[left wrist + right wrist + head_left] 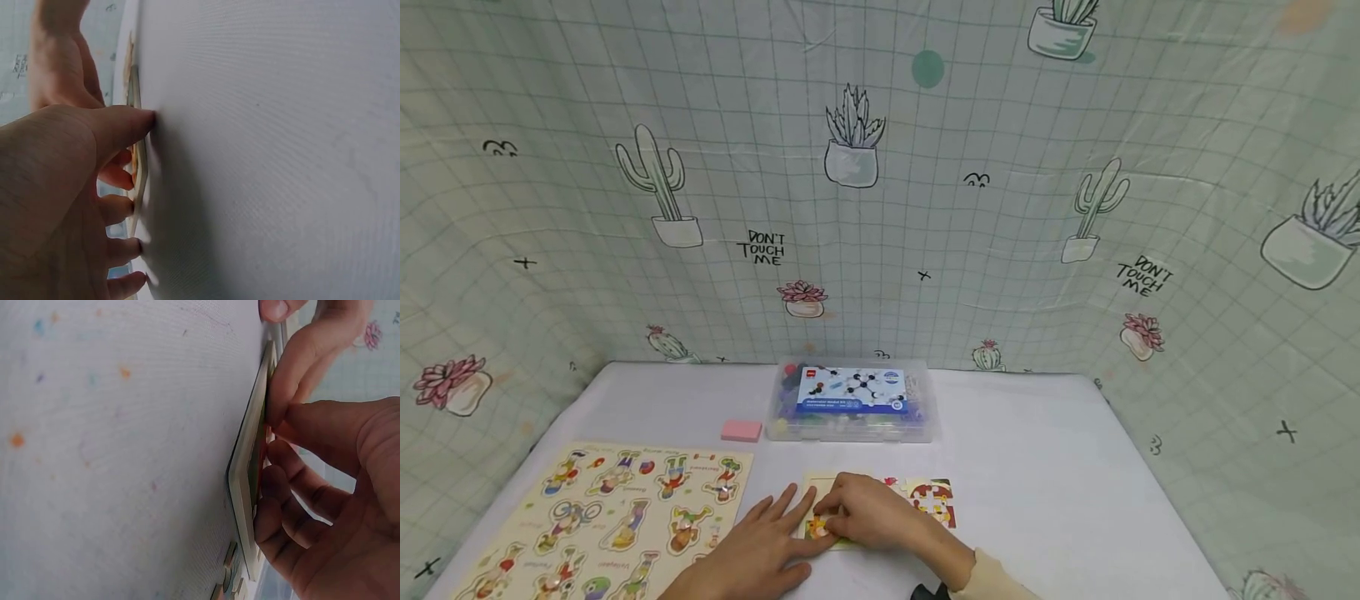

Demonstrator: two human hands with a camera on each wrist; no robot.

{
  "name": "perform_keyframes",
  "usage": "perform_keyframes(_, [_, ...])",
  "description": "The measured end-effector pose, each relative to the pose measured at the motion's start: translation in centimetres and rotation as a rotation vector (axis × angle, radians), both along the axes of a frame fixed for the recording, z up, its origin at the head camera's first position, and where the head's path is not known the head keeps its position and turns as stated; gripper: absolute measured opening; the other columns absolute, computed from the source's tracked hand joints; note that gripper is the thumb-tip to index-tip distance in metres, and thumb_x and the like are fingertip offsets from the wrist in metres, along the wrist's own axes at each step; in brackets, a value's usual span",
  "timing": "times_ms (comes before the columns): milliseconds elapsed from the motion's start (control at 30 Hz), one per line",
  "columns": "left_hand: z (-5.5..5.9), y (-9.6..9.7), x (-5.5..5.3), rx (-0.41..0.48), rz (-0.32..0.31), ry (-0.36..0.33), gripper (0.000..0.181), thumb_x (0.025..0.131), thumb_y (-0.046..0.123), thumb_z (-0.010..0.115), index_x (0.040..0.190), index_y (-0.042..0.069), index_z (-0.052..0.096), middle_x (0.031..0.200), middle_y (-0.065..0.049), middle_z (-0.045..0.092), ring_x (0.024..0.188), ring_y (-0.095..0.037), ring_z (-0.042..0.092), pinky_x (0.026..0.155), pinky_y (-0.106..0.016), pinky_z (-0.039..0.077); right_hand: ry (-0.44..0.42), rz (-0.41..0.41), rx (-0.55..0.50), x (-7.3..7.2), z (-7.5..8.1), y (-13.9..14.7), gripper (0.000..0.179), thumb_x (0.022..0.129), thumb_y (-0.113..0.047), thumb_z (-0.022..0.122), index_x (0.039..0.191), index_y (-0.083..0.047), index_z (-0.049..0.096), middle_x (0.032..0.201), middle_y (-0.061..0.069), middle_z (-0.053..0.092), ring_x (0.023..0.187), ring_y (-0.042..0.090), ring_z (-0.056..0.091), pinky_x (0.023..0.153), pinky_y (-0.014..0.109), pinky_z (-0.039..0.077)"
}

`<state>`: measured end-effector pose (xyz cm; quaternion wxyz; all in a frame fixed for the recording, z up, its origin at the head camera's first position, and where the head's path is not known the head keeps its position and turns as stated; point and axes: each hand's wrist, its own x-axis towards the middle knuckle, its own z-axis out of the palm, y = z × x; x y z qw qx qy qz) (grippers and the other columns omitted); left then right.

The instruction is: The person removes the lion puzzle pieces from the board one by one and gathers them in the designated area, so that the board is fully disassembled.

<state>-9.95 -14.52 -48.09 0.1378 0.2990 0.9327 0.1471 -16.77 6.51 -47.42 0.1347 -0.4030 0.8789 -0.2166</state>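
Note:
A small jigsaw puzzle board [822, 483] with a pale raised rim lies flat on the white table. My left hand [752, 546] rests with spread fingers at the board's left side, one finger reaching across its near left corner. Over the board, my right hand [872, 512] has bent fingers and pinches a colourful puzzle piece [816, 527] at the near left corner. Seen from the right wrist, the thumb and fingers [284, 447] meet low over the board; they partly hide the piece. Loose puzzle pieces [942, 502] lie at the board's right.
A large cream board of figure cutouts [647, 508] covers the table's left. Behind stand a pink block [741, 431] and a clear plastic case [853, 427] with a molecular model label. A black object [929, 592] shows at the near edge. Printed cloth [880, 250] hangs around the table.

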Motion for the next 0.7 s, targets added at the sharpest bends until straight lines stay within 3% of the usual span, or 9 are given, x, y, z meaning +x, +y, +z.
perform_keyframes(200, [0.09, -0.06, -0.11, -0.001, -0.014, -0.003, 0.046, 0.097, 0.039, 0.062, 0.142, 0.046, 0.056, 0.161, -0.019, 0.032, 0.147, -0.049, 0.025, 0.106, -0.070, 0.032, 0.023, 0.006, -0.009, 0.15, 0.09, -0.07, 0.025, 0.093, -0.012, 0.067, 0.114, -0.019, 0.078, 0.094, -0.012, 0.063, 0.074, -0.004, 0.049, 0.071, 0.015, 0.044])
perform_keyframes(367, [-0.06, -0.30, -0.24, -0.007, -0.039, 0.039, 0.046, 0.097, 0.039, 0.062, 0.142, 0.045, 0.056, 0.160, -0.021, 0.033, 0.144, -0.052, 0.029, 0.103, -0.070, 0.035, 0.034, -0.008, -0.036, 0.12, -0.17, -0.34, 0.024, 0.096, -0.008, 0.062, 0.111, -0.017, 0.078, 0.091, -0.013, 0.063, 0.075, -0.004, 0.049, 0.072, 0.014, 0.044])
perform_keyframes(700, [-0.15, -0.18, -0.19, -0.019, -0.064, 0.072, 0.045, 0.097, 0.038, 0.062, 0.141, 0.046, 0.057, 0.158, -0.021, 0.038, 0.142, -0.051, 0.034, 0.100, -0.068, 0.040, -0.048, -0.091, -0.065, 0.40, -0.46, -0.63, 0.019, 0.097, -0.010, 0.061, 0.101, -0.018, 0.078, 0.087, -0.015, 0.059, 0.071, -0.003, 0.048, 0.069, 0.017, 0.044])
